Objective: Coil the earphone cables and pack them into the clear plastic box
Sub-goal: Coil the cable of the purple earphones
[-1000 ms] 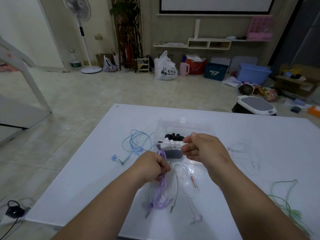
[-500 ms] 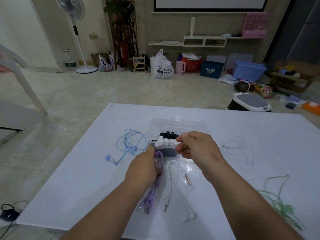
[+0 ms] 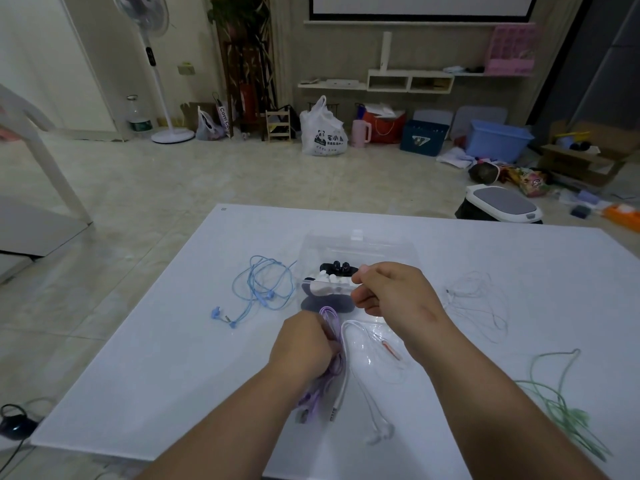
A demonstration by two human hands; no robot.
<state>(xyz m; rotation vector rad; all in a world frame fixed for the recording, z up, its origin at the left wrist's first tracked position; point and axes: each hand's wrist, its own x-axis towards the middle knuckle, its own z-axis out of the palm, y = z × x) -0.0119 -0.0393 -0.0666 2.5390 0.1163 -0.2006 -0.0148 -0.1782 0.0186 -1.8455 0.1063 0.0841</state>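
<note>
Your hands are working the purple earphones in front of the clear box.

Your left hand (image 3: 302,344) is gripping the purple cable (image 3: 330,344) in closed fingers; your right hand (image 3: 393,293) is curling shut above the box (image 3: 356,245), its hold unclear. Blue earphones (image 3: 263,289) are lying loose on the surface (image 3: 156,358).

- Flat white rectangular table (image 3: 145,368)
- Clear plastic box (image 3: 356,245), mid-table
- Loose blue earphone cable (image 3: 263,289); thin white cable (image 3: 481,306); green cable (image 3: 557,403)
</note>
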